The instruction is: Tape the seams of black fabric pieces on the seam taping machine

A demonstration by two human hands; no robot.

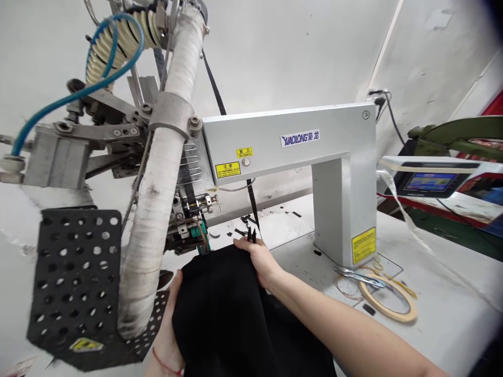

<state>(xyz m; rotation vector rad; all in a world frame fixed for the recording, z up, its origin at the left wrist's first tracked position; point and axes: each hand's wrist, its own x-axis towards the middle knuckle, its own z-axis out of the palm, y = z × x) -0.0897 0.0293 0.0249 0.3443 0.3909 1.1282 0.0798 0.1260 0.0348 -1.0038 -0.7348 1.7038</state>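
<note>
A piece of black fabric (pixel 223 309) hangs between my two hands, its upper edge against the working head (pixel 196 230) of a grey seam-taping machine. My left hand (pixel 173 319), with a red cord at the wrist, grips the fabric's left edge; its fingers are mostly behind the cloth. On the upper right edge, my right hand (pixel 257 259) is closed on the fabric. Two dark pointed tips (pixel 252 235) stick up at its fingers; the rest of that tool is hidden, so its kind is unclear. A black tape (pixel 252 201) runs down behind.
The machine's arm (pixel 291 136) spans the back. A white wrapped hose (pixel 157 199) and a black perforated guard (pixel 74 283) stand at left. On the table (pixel 440 262) lie a tape roll (pixel 408 311), metal scissors (pixel 359 277) and black scraps. A control screen (pixel 430 181) is at right.
</note>
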